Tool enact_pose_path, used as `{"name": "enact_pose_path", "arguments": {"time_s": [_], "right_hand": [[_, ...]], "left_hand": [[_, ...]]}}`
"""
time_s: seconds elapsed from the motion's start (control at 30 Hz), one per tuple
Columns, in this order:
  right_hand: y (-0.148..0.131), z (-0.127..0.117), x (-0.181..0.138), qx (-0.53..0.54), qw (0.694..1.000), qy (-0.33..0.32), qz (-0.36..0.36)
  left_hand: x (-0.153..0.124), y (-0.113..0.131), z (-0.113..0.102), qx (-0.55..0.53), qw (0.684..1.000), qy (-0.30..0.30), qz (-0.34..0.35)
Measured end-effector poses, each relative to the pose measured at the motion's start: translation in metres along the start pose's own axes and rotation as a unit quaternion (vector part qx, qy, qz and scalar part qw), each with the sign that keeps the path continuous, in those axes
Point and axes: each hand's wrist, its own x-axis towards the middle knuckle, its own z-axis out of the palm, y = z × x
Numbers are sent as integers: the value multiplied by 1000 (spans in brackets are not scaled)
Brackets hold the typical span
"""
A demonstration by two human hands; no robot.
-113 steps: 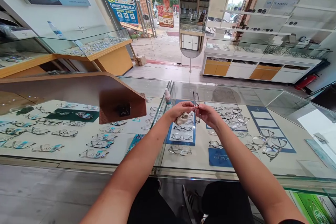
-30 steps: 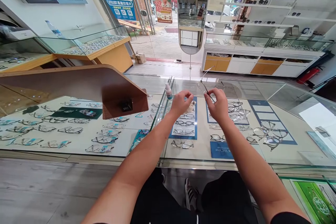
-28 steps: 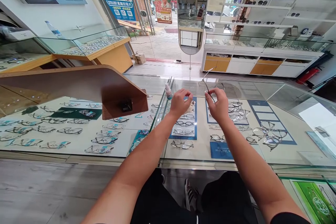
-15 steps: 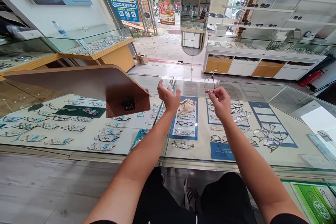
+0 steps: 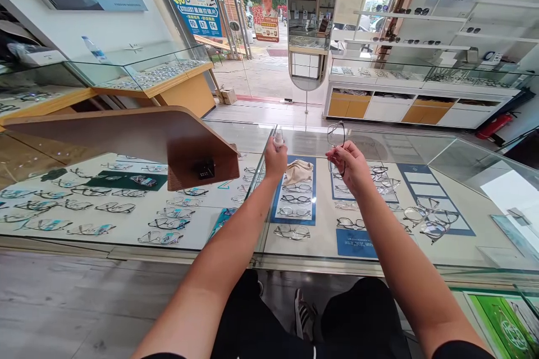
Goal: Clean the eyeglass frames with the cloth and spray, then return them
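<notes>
My right hand (image 5: 352,165) pinches a pair of thin dark-framed glasses (image 5: 336,134), held upright above the glass counter (image 5: 421,151). My left hand (image 5: 275,158) is wrapped round a small white spray bottle (image 5: 278,137) standing on the counter top; only the bottle's top shows above my fingers. A beige cleaning cloth (image 5: 298,170) lies crumpled on the glass between my two hands.
Under the glass lie rows of spectacle frames (image 5: 295,207) on white and blue mats. A brown wooden flap (image 5: 138,134) juts over the left showcase. Across the floor stand a mirror (image 5: 311,22), wall shelves with sunglasses (image 5: 404,11) and more cabinets.
My left hand let go of the cloth, which now lies on the glass, reached forward and closed on the spray bottle. My right hand kept the glasses and turned them upright.
</notes>
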Motion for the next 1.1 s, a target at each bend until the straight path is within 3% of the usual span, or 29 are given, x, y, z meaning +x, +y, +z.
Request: {"name": "enact_pose_path", "arguments": {"time_s": [0.1,0.27,0.37,0.6,0.87,1.1], "right_hand": [[0,3,0,-2,1000,-4,12],[-1,6,2,1,999,-6,33],[0,7,3,6,999,-12,44],[3,13,-5,-13,998,-39,56],[11,17,-8,-42,992,-80,89],[15,18,-11,-50,988,-110,96]], "left_hand": [[-9,15,6,-136,985,-92,-45],[-16,37,4,-297,888,-297,-184],[-16,42,-2,-316,851,-355,-224],[-18,43,-4,-327,839,-370,-230],[-17,23,8,-210,905,-352,-110],[-21,10,11,-194,898,-370,-138]]}}
